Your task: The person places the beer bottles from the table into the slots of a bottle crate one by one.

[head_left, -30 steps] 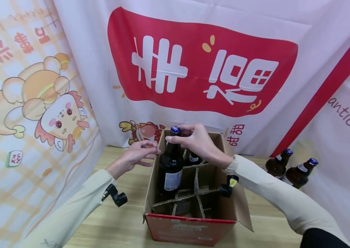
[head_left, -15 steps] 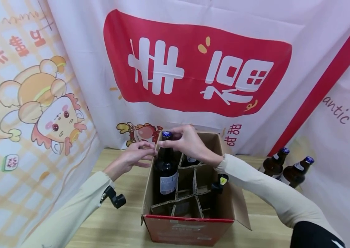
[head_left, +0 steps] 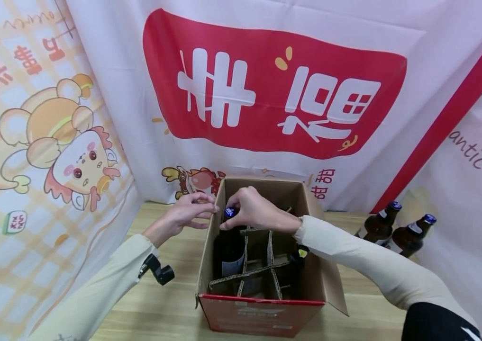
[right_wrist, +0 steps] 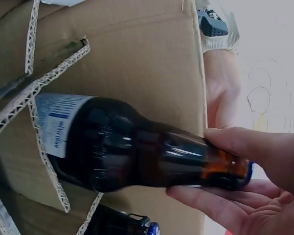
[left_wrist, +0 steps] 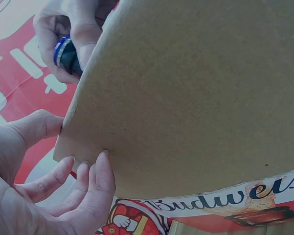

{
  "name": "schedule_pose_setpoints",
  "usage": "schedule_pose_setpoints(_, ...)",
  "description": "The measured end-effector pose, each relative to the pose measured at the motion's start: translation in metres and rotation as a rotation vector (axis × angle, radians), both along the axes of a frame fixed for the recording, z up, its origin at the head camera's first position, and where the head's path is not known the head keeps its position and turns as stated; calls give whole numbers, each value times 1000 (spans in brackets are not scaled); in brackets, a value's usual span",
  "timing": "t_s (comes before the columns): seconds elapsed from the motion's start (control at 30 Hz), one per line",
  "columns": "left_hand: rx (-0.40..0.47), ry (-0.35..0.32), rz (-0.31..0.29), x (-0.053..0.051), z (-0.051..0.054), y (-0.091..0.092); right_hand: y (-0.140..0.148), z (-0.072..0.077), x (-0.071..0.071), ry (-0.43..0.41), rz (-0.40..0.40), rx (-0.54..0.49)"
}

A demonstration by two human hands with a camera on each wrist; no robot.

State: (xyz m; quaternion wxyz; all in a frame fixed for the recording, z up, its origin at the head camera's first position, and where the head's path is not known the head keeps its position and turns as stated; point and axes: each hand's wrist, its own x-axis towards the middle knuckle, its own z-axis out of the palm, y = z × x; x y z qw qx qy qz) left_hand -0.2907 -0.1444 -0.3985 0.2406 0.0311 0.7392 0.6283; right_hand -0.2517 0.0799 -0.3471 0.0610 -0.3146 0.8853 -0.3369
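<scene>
The brown beer bottle [head_left: 229,253] is pinched at its neck by the right hand [head_left: 258,211], partly inside a left-side cell of the Budweiser carton [head_left: 264,318]; the left hand [head_left: 185,213] is rested, loosely bent, at the carton's edge, and whether the cardboard is gripped cannot be told. The corrugated divider [right_wrist: 55,182] could be crumpled if snagged by the bottle's base, and the glass knocked if the neck is released too early.
</scene>
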Motion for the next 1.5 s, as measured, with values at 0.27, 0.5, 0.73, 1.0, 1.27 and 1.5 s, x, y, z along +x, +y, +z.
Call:
schedule_pose_setpoints(0.27, 6, 2, 3, -5, 3, 8, -4, -2, -9, -19, 46, 182)
schedule_pose_setpoints(0.5, 5, 8, 10, 0, 1, 7, -15, -21, -3, -182, 112, 317)
schedule_pose_setpoints(0.73, -5, 13, 15, 2, 1, -1, -20, -21, -1, -215, 109, 356)
schedule_pose_setpoints(1.0, -4, 13, 7, 0, 0, -3, -14, -6, 2, -113, 114, 351)
schedule_pose_setpoints(1.27, -3, 17, 8, 1, -2, 0, 3, -4, 1, -177, 146, 289)
schedule_pose_setpoints(1.5, -7, 16, 5, 2, -2, 1, 25, 10, 0, -164, 100, 236)
